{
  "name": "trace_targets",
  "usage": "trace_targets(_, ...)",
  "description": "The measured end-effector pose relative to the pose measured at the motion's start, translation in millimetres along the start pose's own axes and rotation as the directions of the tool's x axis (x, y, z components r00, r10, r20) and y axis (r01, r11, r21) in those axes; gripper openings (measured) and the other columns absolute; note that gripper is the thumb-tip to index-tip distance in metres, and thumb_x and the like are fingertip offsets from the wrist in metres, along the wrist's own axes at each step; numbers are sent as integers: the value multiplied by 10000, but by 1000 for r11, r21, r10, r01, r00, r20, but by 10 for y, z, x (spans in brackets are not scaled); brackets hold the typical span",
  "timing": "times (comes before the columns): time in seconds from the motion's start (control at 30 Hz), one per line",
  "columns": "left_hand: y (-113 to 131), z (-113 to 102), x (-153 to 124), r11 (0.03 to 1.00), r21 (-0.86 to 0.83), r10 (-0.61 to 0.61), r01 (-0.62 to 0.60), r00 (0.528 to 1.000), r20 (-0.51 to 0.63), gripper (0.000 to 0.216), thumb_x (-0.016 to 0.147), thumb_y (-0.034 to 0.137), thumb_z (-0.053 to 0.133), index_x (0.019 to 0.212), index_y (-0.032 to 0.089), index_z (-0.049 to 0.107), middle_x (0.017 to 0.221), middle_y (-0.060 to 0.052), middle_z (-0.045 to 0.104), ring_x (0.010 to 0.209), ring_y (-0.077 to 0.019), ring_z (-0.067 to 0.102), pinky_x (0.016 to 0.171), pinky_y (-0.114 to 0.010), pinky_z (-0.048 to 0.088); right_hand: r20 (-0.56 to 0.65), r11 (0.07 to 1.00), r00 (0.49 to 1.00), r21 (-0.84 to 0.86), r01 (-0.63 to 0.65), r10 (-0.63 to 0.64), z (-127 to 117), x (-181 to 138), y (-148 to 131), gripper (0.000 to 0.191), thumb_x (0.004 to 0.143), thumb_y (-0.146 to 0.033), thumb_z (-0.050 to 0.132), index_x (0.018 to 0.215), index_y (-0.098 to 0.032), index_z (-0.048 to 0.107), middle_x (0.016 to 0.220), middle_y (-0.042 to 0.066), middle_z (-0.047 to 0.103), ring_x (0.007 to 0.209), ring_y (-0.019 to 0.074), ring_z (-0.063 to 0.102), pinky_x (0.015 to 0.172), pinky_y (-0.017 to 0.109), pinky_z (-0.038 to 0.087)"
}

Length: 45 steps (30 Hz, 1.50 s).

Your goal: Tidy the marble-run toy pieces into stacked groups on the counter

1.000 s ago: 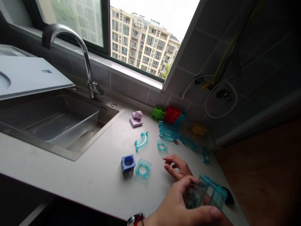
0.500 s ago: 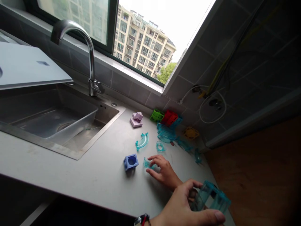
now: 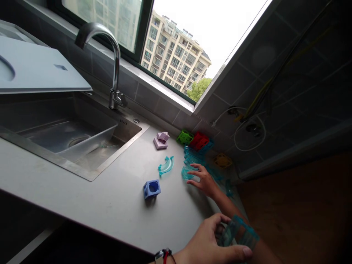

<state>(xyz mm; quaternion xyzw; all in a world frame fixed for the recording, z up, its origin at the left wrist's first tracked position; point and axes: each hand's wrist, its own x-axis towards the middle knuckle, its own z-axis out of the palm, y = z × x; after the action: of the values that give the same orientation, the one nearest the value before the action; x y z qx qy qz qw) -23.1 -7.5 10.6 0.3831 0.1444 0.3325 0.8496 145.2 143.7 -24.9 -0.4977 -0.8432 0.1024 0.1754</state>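
Observation:
My left hand (image 3: 211,240) is in the lower right foreground, fingers and thumb wrapped round a clear teal block (image 3: 247,238). Beyond it, my right hand (image 3: 205,179) reaches in from the lower right. Its fingers are curled about a small clear teal plastic piece (image 3: 186,173), which they partly hide. A curved teal track piece (image 3: 166,166) lies to the left of that hand. Nearer the counter's front edge stands a blue cube (image 3: 152,188) with round holes. More clear teal pieces (image 3: 194,156) are heaped behind my right hand.
Along the wall are a green block (image 3: 184,136), a red block (image 3: 199,140) and a yellow block (image 3: 222,160). Stacked lilac blocks (image 3: 161,140) stand beside the sink (image 3: 112,165), under a faucet (image 3: 117,69). A pale board (image 3: 38,69) covers part of the sink.
My right hand has moved away from beside the blue cube, back and to the right. The small teal piece there has gone from that spot. My left hand keeps hold of its block.

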Motion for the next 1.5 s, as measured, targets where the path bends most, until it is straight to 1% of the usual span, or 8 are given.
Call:
trace_targets(0.1,5,-15,21,1000,-1,6,-6,1000,-11,642,629,436,917,1129,152,632,985,-52,697,871,-178,602,797,-298,456,43,1000,999,-4,-1,1,-44,32,6,586,808,-458,812,1334,-263,644,1440,129,535,1334,318,521,1134,520,420)
trace_targets(0.2,3,-24,42,1000,-14,24,-25,1000,-19,605,665,439,898,1124,147,633,999,-59,703,871,-176,613,792,-290,454,195,1000,981,-12,16,-13,-124,192,46,813,783,-470,828,1484,-222,499,1489,154,515,1384,316,488,1168,498,387)
trace_targets(0.47,-59,-46,62,998,62,11,-7,997,-74,649,649,470,900,1144,154,626,979,-59,697,857,-189,597,735,-280,440,434,1000,901,-22,-10,18,-191,591,162,687,656,-380,908,1289,-221,691,1253,120,731,1119,323,697,983,432,539)
trace_targets(0.9,-80,-62,47,992,124,-4,16,996,-93,687,645,500,893,1179,163,622,1022,-65,684,866,-190,597,712,-276,445,412,992,905,-96,-78,111,-280,355,17,728,698,-530,861,1326,-240,635,1148,99,753,784,224,748,747,332,564)
trace_targets(1.03,-76,-68,44,990,141,-7,20,996,-89,688,644,506,887,1179,164,625,991,-55,682,869,-195,600,701,-270,451,395,993,915,-106,-45,84,-327,346,-5,729,698,-501,868,1337,-247,624,1324,114,665,791,197,733,753,320,555)
trace_targets(1.17,-104,-76,54,988,151,-11,25,995,-95,695,642,534,879,1180,171,630,1009,-59,682,898,-214,610,724,-286,476,383,991,921,-135,-21,72,-290,345,14,743,662,-424,899,1335,-273,624,1213,75,713,788,203,720,734,317,543)
trace_targets(1.37,-153,-74,74,987,156,-23,38,996,-91,729,628,540,884,1202,175,619,1007,-52,677,918,-223,612,764,-313,496,352,986,934,-169,6,55,-141,320,46,736,653,-418,908,1322,-274,636,1285,95,696,1126,311,682,910,377,535)
trace_targets(1.5,-135,-77,77,984,166,-50,66,994,-98,720,634,528,882,1200,173,613,1008,-57,674,913,-217,614,746,-297,488,343,984,938,-180,16,48,-147,288,21,843,633,-454,916,1387,-276,585,1351,110,658,1194,334,652,962,412,524)
